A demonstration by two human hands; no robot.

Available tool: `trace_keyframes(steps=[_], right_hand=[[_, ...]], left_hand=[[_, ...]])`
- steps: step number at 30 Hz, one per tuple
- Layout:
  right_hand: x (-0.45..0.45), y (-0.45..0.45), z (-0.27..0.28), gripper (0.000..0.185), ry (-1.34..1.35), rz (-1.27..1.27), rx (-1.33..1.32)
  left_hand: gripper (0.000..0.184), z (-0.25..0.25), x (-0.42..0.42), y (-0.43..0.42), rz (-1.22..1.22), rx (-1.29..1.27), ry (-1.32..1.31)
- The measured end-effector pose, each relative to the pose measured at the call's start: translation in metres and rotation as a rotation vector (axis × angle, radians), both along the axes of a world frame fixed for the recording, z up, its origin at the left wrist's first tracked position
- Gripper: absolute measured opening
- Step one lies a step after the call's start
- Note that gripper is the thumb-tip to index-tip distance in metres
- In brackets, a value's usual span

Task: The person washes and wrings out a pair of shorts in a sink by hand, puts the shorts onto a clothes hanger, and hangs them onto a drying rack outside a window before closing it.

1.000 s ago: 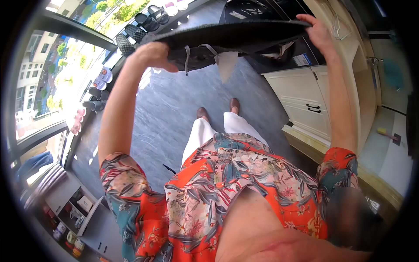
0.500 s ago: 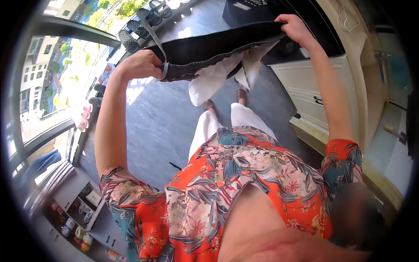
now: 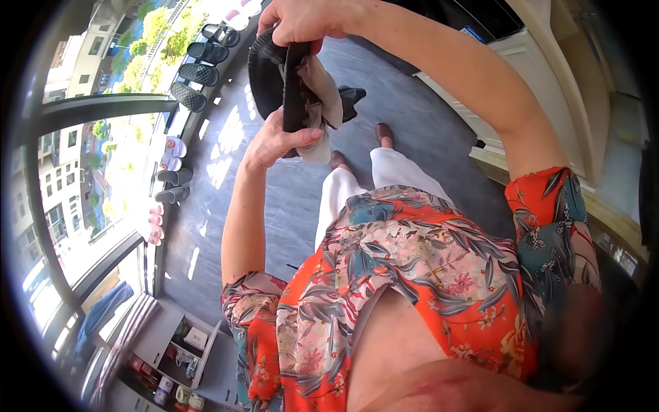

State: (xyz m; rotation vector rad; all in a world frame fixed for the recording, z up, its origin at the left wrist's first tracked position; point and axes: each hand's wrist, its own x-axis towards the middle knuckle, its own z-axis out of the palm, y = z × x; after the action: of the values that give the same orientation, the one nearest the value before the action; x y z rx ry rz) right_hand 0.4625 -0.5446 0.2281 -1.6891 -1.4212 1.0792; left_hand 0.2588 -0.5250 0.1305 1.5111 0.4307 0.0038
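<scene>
Grey floor fills most of the room, patches of sunlight on its window side. Tall window down the left, trees and buildings beyond the glass. Person's floral shirt, red, pink and teal, spreads across the near part of the view; white trousers below it. Cream cabinet stands at the right. Lower left, grey cabinet beside an open compartment with a small white box; striped curtain and blue cloth hang near the window. Dark garment, pale fabric showing on its inner side, is in the air above the floor, bunched between the two hands, a dark end sticking out to the right. Right hand at its top edge: fingers bent, pinching the cloth there; their far tips partly hidden. Left hand lower down: thumb laid across the pale fabric, the other fingers mostly behind, gripping the bottom of the bunch. Row of footwear along the window: dark slippers farther up, grey slippers lower, pink slippers nearest. Brown shoes on the person's feet, flat on the floor, slightly apart.
</scene>
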Motion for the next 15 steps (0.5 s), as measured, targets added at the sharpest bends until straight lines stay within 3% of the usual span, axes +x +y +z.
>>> trace_keyframes(steps=[2, 6, 7, 8, 10, 13, 15], right_hand=[[0.017, 0.002, -0.007, 0.030, 0.157, -0.002, -0.035], [0.029, -0.019, -0.016, 0.029, 0.186, -0.037, 0.434], [0.032, -0.033, -0.041, 0.021, 0.127, -0.261, 0.492], [0.040, -0.055, -0.042, 0.026, 0.013, -0.244, 0.276], [0.023, -0.095, -0.066, 0.022, 0.451, -0.203, -0.085], [-0.023, -0.099, -0.128, 0.024, 0.480, -0.090, -0.167], [-0.035, -0.134, -0.138, 0.025, 0.481, -0.105, -0.170]], left_hand=[[0.041, 0.000, -0.010, -0.002, 0.178, -0.213, -0.056], [0.037, 0.007, -0.013, 0.001, 0.325, -0.657, -0.308], [0.038, 0.015, -0.008, 0.001, 0.343, -0.711, -0.382], [0.039, 0.017, -0.006, 0.003, 0.340, -0.833, -0.431], [0.041, 0.007, 0.004, 0.003, 0.226, -0.947, -0.498], [0.043, 0.012, 0.026, -0.022, 0.110, -0.987, -0.472], [0.040, 0.024, 0.039, -0.051, 0.076, -1.004, -0.399]])
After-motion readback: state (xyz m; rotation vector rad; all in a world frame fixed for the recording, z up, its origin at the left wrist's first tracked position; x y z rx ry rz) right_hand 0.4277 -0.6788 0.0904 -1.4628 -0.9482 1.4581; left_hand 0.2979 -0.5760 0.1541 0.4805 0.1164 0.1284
